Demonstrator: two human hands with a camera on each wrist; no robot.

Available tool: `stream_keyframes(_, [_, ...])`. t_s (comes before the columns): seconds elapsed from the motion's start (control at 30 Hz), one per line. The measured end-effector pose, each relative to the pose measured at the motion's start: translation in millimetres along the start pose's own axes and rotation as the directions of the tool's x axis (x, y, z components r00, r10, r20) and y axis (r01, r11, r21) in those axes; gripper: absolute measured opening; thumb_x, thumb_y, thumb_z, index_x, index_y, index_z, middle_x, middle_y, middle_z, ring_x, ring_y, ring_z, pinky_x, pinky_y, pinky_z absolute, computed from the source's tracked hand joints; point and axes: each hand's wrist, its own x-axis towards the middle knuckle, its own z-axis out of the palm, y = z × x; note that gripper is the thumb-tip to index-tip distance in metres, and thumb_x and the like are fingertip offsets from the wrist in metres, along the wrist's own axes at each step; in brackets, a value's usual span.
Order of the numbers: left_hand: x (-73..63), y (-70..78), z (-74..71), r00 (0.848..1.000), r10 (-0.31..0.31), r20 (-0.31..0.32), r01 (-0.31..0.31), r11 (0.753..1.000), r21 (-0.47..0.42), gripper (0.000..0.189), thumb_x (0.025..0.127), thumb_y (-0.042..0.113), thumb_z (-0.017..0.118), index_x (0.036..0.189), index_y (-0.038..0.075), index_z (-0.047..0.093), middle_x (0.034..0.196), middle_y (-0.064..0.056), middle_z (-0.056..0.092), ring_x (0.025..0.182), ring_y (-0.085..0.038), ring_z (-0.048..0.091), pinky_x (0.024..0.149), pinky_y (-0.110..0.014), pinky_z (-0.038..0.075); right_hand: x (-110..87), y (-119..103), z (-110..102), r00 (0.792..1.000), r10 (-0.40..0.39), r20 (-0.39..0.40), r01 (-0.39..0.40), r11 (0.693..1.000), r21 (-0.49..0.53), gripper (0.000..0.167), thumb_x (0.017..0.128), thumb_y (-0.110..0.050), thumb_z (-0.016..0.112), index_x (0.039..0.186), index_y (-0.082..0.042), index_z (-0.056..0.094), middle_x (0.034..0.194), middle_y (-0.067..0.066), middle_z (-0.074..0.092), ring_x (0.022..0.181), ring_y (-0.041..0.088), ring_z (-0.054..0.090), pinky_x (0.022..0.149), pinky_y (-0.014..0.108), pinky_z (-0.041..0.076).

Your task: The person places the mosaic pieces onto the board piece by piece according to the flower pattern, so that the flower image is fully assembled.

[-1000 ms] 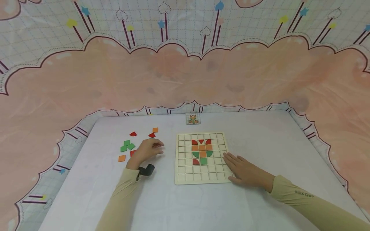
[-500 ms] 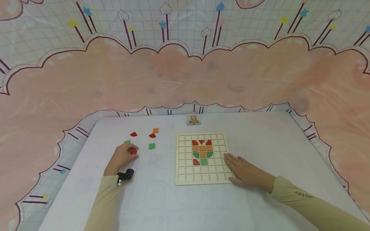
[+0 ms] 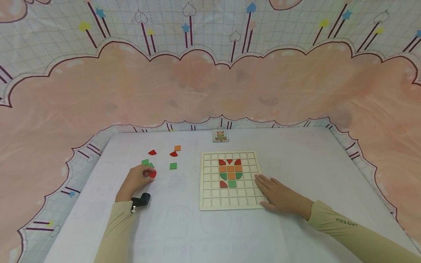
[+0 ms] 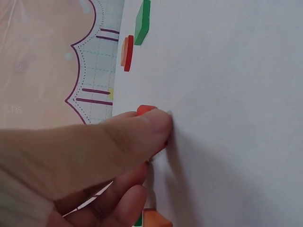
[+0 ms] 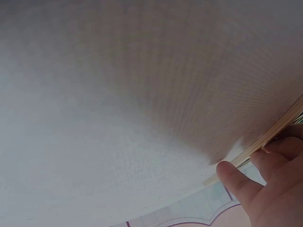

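Note:
My left hand (image 3: 135, 179) pinches a red tile (image 3: 152, 174) with a curved edge between thumb and fingers, at the table's left. In the left wrist view the thumb covers most of that red tile (image 4: 146, 109). Just beyond the fingers lie green square tiles (image 3: 145, 162), partly hidden by the hand. My right hand (image 3: 279, 194) lies with outstretched fingers on the right edge of a pale gridded board (image 3: 210, 199). Red, orange and green tiles form a flower-like figure in the board's middle. In the right wrist view, fingers (image 5: 239, 182) touch the board's side.
Between left hand and board lies a lone green square tile (image 3: 173, 166). Farther back are an orange square (image 3: 177, 148) and two red fan-shaped tiles (image 3: 152, 152). A small pattern card (image 3: 220, 135) lies behind the board. A patterned cloth hangs at the back.
My left hand has moved left, away from the board, and now grips the red tile. A green square that it hid shows on the table. The right hand keeps its place on the board.

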Motion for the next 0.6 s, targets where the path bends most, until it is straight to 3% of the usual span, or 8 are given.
stream_keyframes(0.2, [1.5,9.0,1.6,0.999,0.005,0.042,-0.003,0.999,-0.045,0.029,0.081,-0.008,0.063,0.109,-0.001,0.066,0.107,-0.020,0.064,0.099,-0.032,0.058,0.091,-0.048,0.048,-0.5,-0.4,-0.6,1.000,0.002,0.004,-0.002,1.000,0.000,0.072,0.094,-0.043,0.048,0.146,0.001,0.026,0.155,0.016,0.023,0.142,0.033,0.024,0.109,0.052,0.031])
stream_keyframes(0.3, [2.7,13.2,2.4,0.999,0.001,0.034,0.001,0.998,-0.059,0.033,0.081,-0.011,0.060,0.113,-0.002,0.064,0.108,-0.020,0.064,0.100,-0.032,0.058,0.091,-0.047,0.048,-0.5,-1.2,-0.9,1.000,0.008,0.009,-0.008,1.000,0.006,0.072,0.094,-0.043,0.048,0.147,0.001,0.025,0.155,0.015,0.023,0.143,0.033,0.024,0.109,0.052,0.030])
stream_keyframes(0.47, [2.4,14.8,3.2,0.998,-0.033,-0.047,0.032,0.999,-0.036,0.025,0.082,-0.005,0.064,0.107,-0.003,0.065,0.103,-0.020,0.064,0.094,-0.031,0.059,0.086,-0.045,0.050,-0.2,-2.1,-1.4,1.000,0.015,0.012,-0.015,1.000,0.018,0.072,0.094,-0.043,0.048,0.147,0.000,0.025,0.155,0.015,0.023,0.143,0.033,0.023,0.110,0.053,0.029])
stream_keyframes(0.6, [0.9,14.4,3.5,0.991,-0.075,-0.114,0.074,0.997,-0.012,0.012,0.083,0.001,0.066,0.094,-0.002,0.066,0.090,-0.017,0.066,0.082,-0.026,0.059,0.076,-0.038,0.049,-0.3,-2.2,-2.3,1.000,0.012,0.010,-0.012,1.000,0.020,0.072,0.094,-0.042,0.048,0.147,0.001,0.025,0.155,0.015,0.023,0.143,0.033,0.023,0.110,0.053,0.029])
